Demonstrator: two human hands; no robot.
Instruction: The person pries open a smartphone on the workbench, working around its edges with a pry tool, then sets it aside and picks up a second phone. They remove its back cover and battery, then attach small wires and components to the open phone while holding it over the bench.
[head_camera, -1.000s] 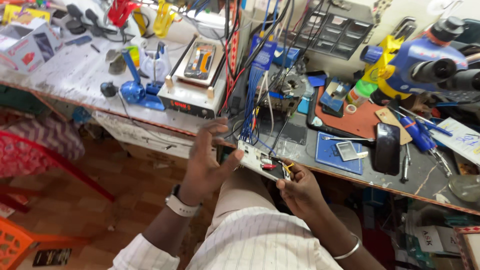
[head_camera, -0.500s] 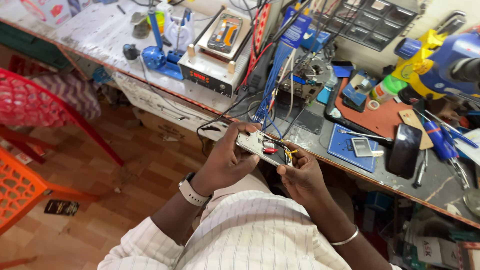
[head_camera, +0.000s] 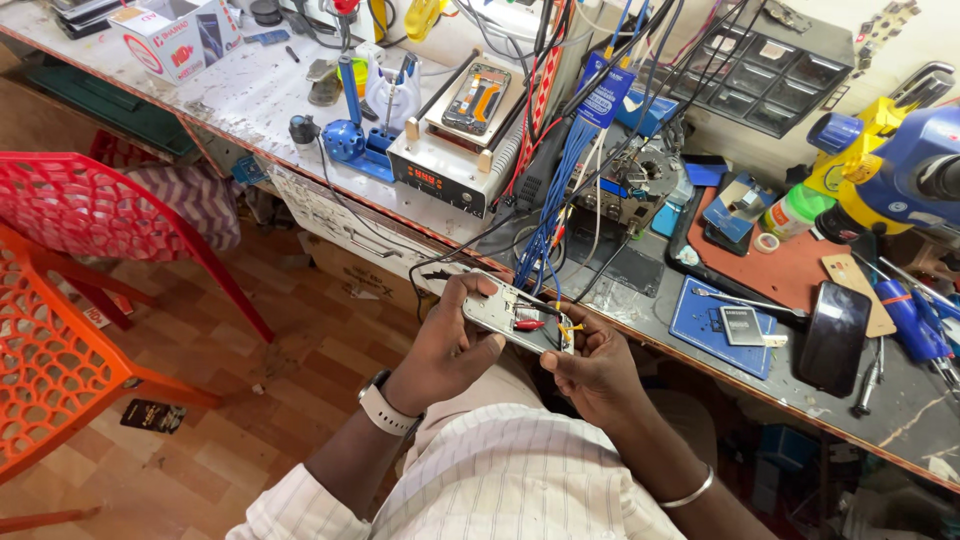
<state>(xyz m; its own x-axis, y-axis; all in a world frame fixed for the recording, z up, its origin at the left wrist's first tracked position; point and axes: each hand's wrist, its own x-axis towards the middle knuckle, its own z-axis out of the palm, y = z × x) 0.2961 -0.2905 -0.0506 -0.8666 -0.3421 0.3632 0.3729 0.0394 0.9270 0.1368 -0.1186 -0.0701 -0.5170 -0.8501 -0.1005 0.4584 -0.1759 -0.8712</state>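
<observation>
From my remote seat I see the long workbench (head_camera: 250, 100) filling the top of the view, cluttered with cables and tools. Left of it stand a red lattice chair (head_camera: 110, 215) and an orange one (head_camera: 50, 370) on the wooden floor. On the bench sits a grey heating station (head_camera: 450, 165) with a phone laid on top, and further right a dark phone (head_camera: 832, 335) lies face down. Below the bench edge, my left hand (head_camera: 445, 345) is wrapped around one end of an opened phone body (head_camera: 518, 322), fingers curled over its top. My right hand (head_camera: 590, 365) pinches the other end (thumb near the red and yellow wires). The phone body hangs just in front of the bench edge, above my lap.
</observation>
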